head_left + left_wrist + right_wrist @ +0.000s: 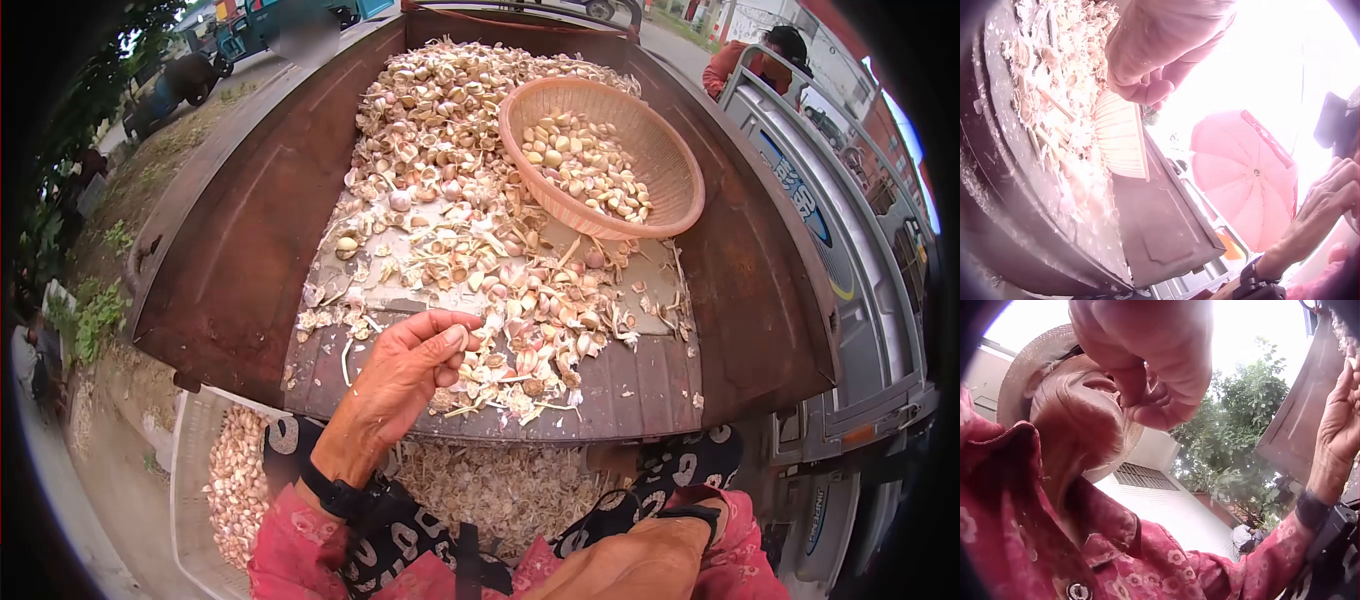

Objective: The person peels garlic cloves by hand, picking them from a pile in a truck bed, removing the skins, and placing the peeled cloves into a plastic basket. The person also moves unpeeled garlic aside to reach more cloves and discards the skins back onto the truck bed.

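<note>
My left hand (395,375) is over the near part of the cart bed, its thumb and forefinger pinching a small pale piece that looks like a garlic clove. Below and around it lie loose cloves and papery skins (525,330). In the right wrist view the same left hand (1342,419) shows the pale piece at its fingertips. My right hand (1154,356) is raised close to the face near the mouth, fingers curled; whether they hold anything cannot be made out. At the head view's bottom edge the right hand (620,565) is only partly visible.
A pink woven basket (680,190) of peeled cloves stands at the bed's back right beside a garlic heap (430,110). Rusty walls (250,210) flank the bed. Below its near edge, a pale crate (190,500) holds cloves, with skins (500,490) between the legs.
</note>
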Tool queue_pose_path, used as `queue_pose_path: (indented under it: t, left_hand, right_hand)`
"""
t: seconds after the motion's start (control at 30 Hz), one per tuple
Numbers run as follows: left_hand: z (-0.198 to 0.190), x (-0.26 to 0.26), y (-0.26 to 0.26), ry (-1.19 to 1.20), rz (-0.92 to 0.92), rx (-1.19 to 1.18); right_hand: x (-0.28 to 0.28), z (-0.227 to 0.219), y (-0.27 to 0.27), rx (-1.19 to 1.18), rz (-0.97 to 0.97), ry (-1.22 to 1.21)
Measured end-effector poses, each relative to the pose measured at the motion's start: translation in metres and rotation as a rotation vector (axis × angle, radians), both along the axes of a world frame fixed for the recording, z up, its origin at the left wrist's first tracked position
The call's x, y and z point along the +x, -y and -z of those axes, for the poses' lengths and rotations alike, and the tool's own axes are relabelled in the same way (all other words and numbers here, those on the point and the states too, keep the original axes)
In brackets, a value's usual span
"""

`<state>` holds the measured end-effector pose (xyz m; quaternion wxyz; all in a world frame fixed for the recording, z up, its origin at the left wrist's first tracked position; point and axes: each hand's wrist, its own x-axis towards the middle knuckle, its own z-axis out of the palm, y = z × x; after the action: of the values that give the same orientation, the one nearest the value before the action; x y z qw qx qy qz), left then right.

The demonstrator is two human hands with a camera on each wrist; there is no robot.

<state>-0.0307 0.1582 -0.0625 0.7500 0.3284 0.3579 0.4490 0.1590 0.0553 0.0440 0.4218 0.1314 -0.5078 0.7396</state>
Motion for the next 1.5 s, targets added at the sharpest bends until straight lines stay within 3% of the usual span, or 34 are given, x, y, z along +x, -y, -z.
queue_pose_path:
  t: [0.07, 0.1, 0.17, 0.37, 0.4, 0.43, 0.5, 0.57, 0.63, 0.77, 0.93, 1.03, 1.1, 1.13, 1.3, 1.37, 1.43, 1.5]
  left_hand:
    - [0.008, -0.002, -0.004, 0.078, 0.022, -0.013]
    - [0.017, -0.005, -0.002, 0.139, 0.036, -0.037]
    - [0.025, -0.007, -0.004, 0.178, 0.019, -0.035]
    - [0.029, -0.015, -0.001, 0.227, -0.021, -0.084]
    - [0.030, -0.016, -0.001, 0.229, -0.034, -0.080]
    - [0.030, -0.018, -0.001, 0.232, -0.040, -0.076]
    - [0.031, -0.020, -0.001, 0.207, -0.096, -0.057]
    - [0.034, -0.021, -0.003, 0.206, -0.144, -0.066]
    - [0.036, -0.022, -0.005, 0.209, -0.179, -0.044]
    - [0.037, -0.023, -0.005, 0.188, -0.231, -0.054]
    - [0.036, -0.021, -0.006, 0.184, -0.273, -0.076]
    - [0.041, -0.020, -0.007, 0.224, -0.330, -0.082]
    - [0.044, -0.020, -0.007, 0.218, -0.336, -0.087]
    - [0.047, -0.020, -0.008, 0.216, -0.335, -0.076]
    - [0.047, -0.025, -0.009, 0.205, -0.344, -0.074]
    - [0.045, -0.025, -0.011, 0.233, -0.370, -0.071]
    - [0.046, -0.024, -0.010, 0.237, -0.360, -0.049]
    - [0.044, -0.022, -0.007, 0.213, -0.342, -0.056]
  right_hand:
    - [-0.006, 0.020, -0.007, 0.062, 0.067, -0.023]
    - [0.009, 0.020, -0.019, 0.006, 0.048, 0.084]
    - [0.028, 0.019, -0.044, -0.151, 0.381, 0.279]
    - [0.093, 0.026, -0.197, 0.512, 1.516, 0.975]
    - [0.088, 0.034, -0.203, 0.635, 1.531, 1.040]
    - [0.078, 0.042, -0.207, 0.760, 1.541, 1.102]
    - [0.048, 0.060, -0.199, 0.573, 1.070, 1.327]
    - [0.025, 0.099, -0.206, 0.808, 0.916, 1.324]
    - [0.009, 0.126, -0.216, 1.049, 0.944, 1.314]
    - [-0.005, 0.146, -0.227, 1.169, 0.963, 1.476]
    - [0.004, 0.144, -0.222, 1.052, 0.867, 1.503]
    - [0.003, 0.147, -0.213, 0.982, 0.983, 1.380]
    - [-0.003, 0.139, -0.208, 1.072, 0.885, 1.276]
    - [-0.005, 0.143, -0.210, 1.088, 0.839, 1.339]
    - [-0.008, 0.146, -0.206, 1.045, 0.955, 1.329]
    - [-0.006, 0.112, -0.180, 0.488, 0.806, 1.230]
    - [-0.004, 0.071, -0.136, 0.027, 0.563, 0.889]
    - [0.000, 0.018, -0.083, 0.094, 0.527, 0.714]
